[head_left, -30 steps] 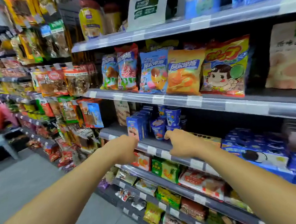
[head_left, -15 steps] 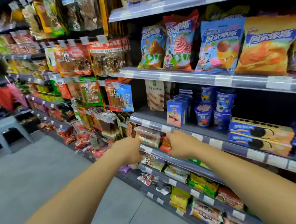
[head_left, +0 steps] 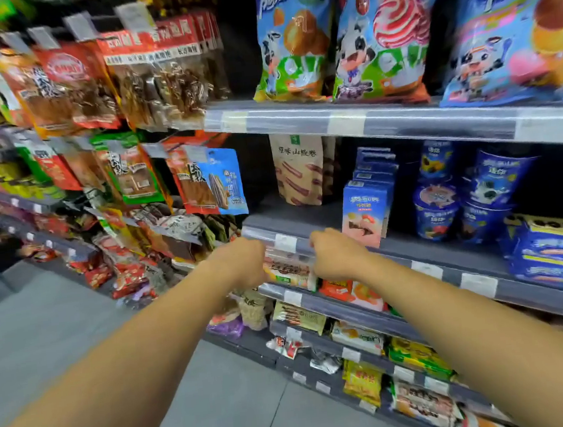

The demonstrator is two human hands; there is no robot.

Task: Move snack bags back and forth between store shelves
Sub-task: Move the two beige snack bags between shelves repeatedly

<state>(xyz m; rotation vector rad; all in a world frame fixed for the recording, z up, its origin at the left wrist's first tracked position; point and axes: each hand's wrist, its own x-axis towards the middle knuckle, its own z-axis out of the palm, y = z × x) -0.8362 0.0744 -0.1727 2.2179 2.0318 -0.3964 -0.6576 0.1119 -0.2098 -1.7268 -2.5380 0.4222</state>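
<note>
A clear snack bag (head_left: 289, 271) with pale pieces and a green label sits at the front of a grey shelf (head_left: 344, 312). My left hand (head_left: 244, 265) holds its left end and my right hand (head_left: 337, 256) holds its right end. Both hands show their backs, with the fingers curled out of sight round the bag. The bag lies just under the rail of the shelf above (head_left: 426, 264). Large blue candy bags (head_left: 379, 31) stand on the top shelf.
Blue boxes (head_left: 365, 210) and blue cups (head_left: 438, 212) fill the shelf above the bag. Orange packs (head_left: 337, 289) lie right of it. Hanging snack packs (head_left: 201, 183) crowd the left rack. Grey floor (head_left: 44, 339) opens to the lower left.
The view has closed in on the shelves and shifted left. Both hands reached forward and now hold the clear bag at the shelf's front edge.
</note>
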